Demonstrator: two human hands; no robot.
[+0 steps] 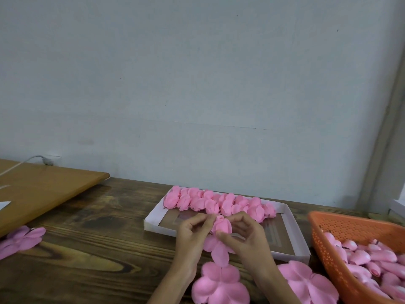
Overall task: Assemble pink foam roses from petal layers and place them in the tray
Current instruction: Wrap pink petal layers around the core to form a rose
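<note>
done: a row of finished roses (219, 201) fills the far end of the tray (294, 233), centre of the frame; most of the tray floor nearer the person is bare.
in hand: one rose (222, 224) is held just above the tray's near edge, with a petal layer (219, 249) hanging under it, not yet closed up.
grip: left hand (192, 231) and right hand (245, 235) both pinch the rose with curled fingers, one on each side.
left to do: by my reading, wrap this layer, set the rose down, then many more.
basket: the orange basket (328, 255) at lower right holds pink buds (368, 260).
table: flat petal stacks (219, 286) lie on the table (98, 249) at bottom centre, bottom right and far left.
</note>
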